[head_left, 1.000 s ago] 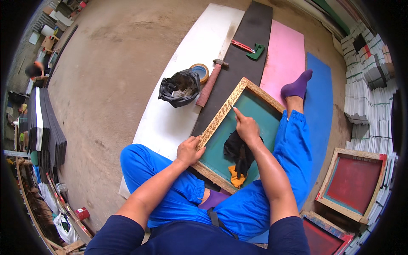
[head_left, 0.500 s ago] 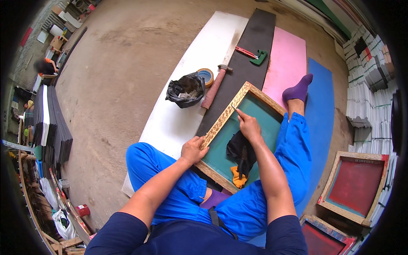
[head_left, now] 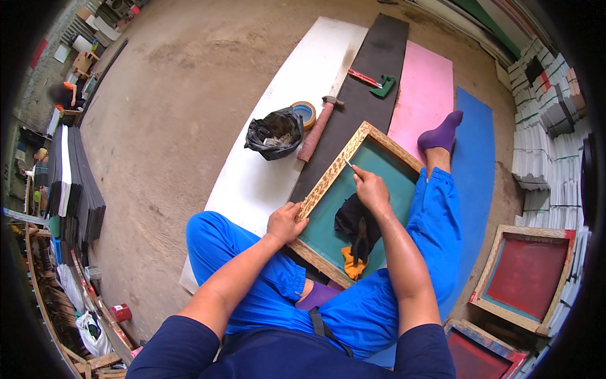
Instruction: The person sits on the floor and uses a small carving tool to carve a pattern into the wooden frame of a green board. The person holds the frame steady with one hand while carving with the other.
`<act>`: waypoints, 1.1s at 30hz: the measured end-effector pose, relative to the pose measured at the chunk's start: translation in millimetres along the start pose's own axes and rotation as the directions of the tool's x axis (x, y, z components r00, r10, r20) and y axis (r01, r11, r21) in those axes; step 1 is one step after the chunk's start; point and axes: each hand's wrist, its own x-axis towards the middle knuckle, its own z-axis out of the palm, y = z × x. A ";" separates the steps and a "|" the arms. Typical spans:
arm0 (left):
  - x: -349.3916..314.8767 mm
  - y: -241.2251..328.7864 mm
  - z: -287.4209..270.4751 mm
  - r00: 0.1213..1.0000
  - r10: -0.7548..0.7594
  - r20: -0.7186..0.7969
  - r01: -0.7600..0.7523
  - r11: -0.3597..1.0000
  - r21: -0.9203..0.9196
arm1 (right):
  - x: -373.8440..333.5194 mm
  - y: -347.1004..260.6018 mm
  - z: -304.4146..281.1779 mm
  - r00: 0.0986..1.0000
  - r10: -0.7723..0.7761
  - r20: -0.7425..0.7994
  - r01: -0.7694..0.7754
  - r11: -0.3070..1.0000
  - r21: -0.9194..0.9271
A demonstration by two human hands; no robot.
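Note:
A wooden screen-printing frame (head_left: 332,169) with green mesh (head_left: 379,167) lies tilted across my lap. My left hand (head_left: 287,222) is closed around its left rail, near the lower corner. In my right hand (head_left: 371,188) is a slim tool with a thin metal tip (head_left: 348,163), pointed at the inner edge of the left rail. My fingers hide the tool's handle, so its kind is unclear. Below that hand, a crumpled black cloth (head_left: 353,221) and a yellow-orange cloth (head_left: 353,263) rest on the mesh.
Beyond the frame lie a hammer (head_left: 320,129), a tape roll (head_left: 305,114), a black plastic bag (head_left: 274,134), a red cutter (head_left: 364,78) and a green tool (head_left: 382,86). White, black, pink and blue sheets cover the floor. Red-meshed frames (head_left: 527,275) stand right; a person (head_left: 68,98) sits far left.
The tool tip in my right hand has drawn slightly back from the wooden rail. My left hand keeps its grip on the frame. The person at far left has shifted a little.

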 end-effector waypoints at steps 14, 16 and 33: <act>-0.1 0.8 -1.3 1.000 0.011 -0.001 -0.011 1.000 0.000 | -5.7 -35.2 -18.8 0.996 0.031 0.080 -0.019 0.988 -0.153; -0.4 1.1 -1.2 1.000 0.012 -0.007 -0.012 1.000 -0.011 | -5.4 -51.4 -23.1 0.989 0.078 0.128 -0.045 0.968 -0.245; -1.3 -4.8 -0.4 1.000 0.009 -0.026 -0.008 1.000 0.021 | 11.5 22.7 26.5 0.981 0.051 0.189 -0.155 0.791 0.592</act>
